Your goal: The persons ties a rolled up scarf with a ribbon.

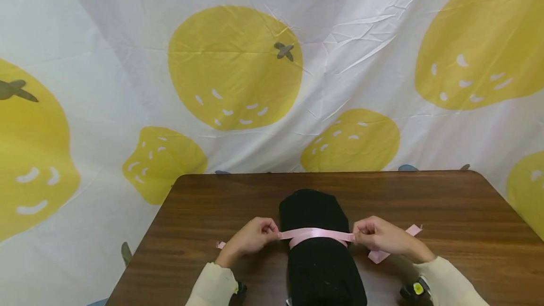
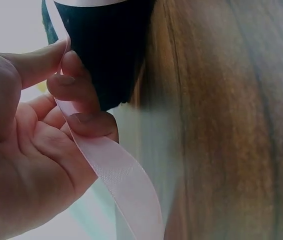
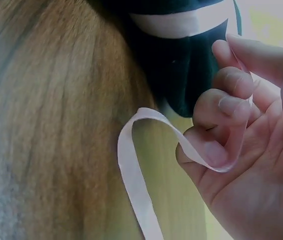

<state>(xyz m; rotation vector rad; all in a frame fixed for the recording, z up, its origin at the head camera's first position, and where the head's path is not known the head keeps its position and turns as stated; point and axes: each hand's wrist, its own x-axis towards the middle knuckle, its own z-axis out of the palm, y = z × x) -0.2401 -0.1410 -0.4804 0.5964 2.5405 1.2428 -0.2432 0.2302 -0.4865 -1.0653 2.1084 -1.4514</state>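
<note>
A black cloth bundle (image 1: 325, 268) lies lengthwise on the wooden table, drawn in at its middle by a pink satin ribbon (image 1: 314, 233). To the left of the bundle, my left hand (image 1: 254, 239) pinches one side of the ribbon between thumb and fingers. My right hand (image 1: 382, 236) pinches the other side, so the stretch between both hands spans the bundle. In the left wrist view the ribbon's tail (image 2: 126, 185) hangs below the curled fingers. A looped tail (image 3: 131, 165) trails from my right hand in the right wrist view. The ribbon's underside is hidden.
The brown wooden table (image 1: 467, 230) extends around the bundle, with rounded far corners. Behind it hangs a white cloth (image 1: 357, 60) printed with yellow fruit. Loose ribbon ends show beyond both wrists, and dark wrist devices sit under both sleeves.
</note>
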